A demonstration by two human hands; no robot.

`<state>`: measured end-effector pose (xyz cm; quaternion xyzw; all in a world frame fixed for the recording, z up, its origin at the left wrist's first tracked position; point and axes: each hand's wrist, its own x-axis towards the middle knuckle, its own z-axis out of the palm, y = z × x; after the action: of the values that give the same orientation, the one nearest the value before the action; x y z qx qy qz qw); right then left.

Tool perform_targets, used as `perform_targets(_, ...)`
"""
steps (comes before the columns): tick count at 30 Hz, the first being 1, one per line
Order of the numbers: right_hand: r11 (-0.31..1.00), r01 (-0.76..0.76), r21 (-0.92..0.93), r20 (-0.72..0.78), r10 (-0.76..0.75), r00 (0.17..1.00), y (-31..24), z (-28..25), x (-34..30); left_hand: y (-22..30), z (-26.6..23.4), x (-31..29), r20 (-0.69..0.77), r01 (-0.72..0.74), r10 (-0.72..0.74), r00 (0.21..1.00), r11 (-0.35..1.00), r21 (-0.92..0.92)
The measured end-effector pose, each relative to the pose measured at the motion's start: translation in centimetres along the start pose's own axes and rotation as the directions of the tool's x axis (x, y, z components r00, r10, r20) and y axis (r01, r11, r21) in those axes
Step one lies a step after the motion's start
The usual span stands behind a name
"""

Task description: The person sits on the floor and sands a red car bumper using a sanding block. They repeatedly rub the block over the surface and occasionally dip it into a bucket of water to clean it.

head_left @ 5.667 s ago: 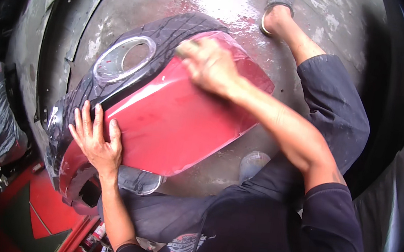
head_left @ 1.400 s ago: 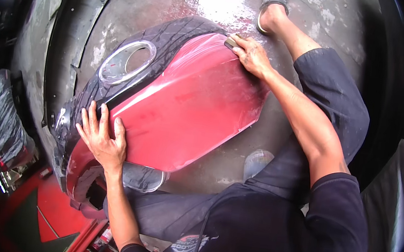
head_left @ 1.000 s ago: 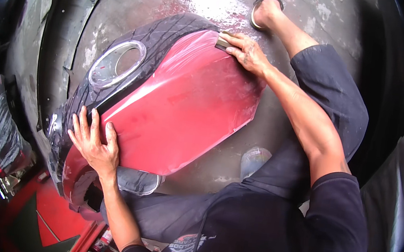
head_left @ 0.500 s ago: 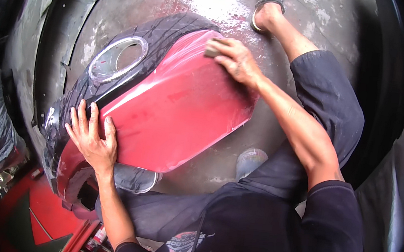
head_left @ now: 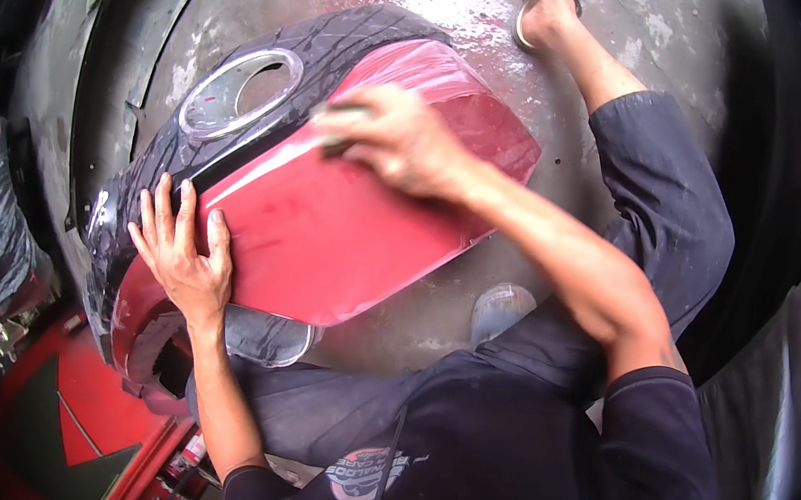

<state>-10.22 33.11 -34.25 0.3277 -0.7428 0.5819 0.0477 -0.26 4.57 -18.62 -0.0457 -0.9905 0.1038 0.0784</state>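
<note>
Red panel (head_left: 341,243) in front of me, a small block (head_left: 335,149) in my right grip (head_left: 400,145).
The panel lies slanting above the grey floor (head_left: 411,326), glossy along its upper left edge, with a dark, streaked border (head_left: 372,32) curving along its far side and a pale ring (head_left: 192,125) set in that border. My right grip is blurred, its fingers bent narrowly round the block at the panel's upper left edge; whether the block touches there or sits just above, I cannot tell. My left grip (head_left: 184,263) holds nothing: it is spread wide, fingers apart and thumb out, laid flat across the panel's near left end, fingertips reaching the dark border. My leg (head_left: 603,70) stretches out to the right of the panel.
</note>
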Motion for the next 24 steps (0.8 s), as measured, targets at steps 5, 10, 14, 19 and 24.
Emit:
perform_targets(5,0.999,0.027,0.040,0.104,-0.031,0.994,3.2,-0.9,-0.2,-0.2,0.5,-0.2,0.004,0.001,-0.001,1.000,1.000,-0.014)
perform_targets(10,0.911,-0.310,-0.271,-0.003,0.321,0.947,6.8,-5.9,-5.0,-0.4,0.3,0.3,0.014,-0.006,0.006,1.000,1.000,0.018)
perform_targets(14,0.999,0.044,0.027,0.088,-0.046,0.995,-4.4,1.6,2.0,-0.4,0.4,-0.3,0.037,0.024,-0.025,0.999,0.999,0.023)
perform_targets(19,0.972,-0.233,0.016,0.141,0.228,0.963,7.2,-5.9,-3.1,-0.4,0.3,-0.2,0.014,0.015,-0.015,1.000,1.000,0.002)
perform_targets(24,0.983,-0.111,-0.147,-0.032,0.107,0.994,2.4,-1.7,-2.4,-0.4,0.2,0.0,0.024,0.018,-0.019,1.000,0.999,0.031)
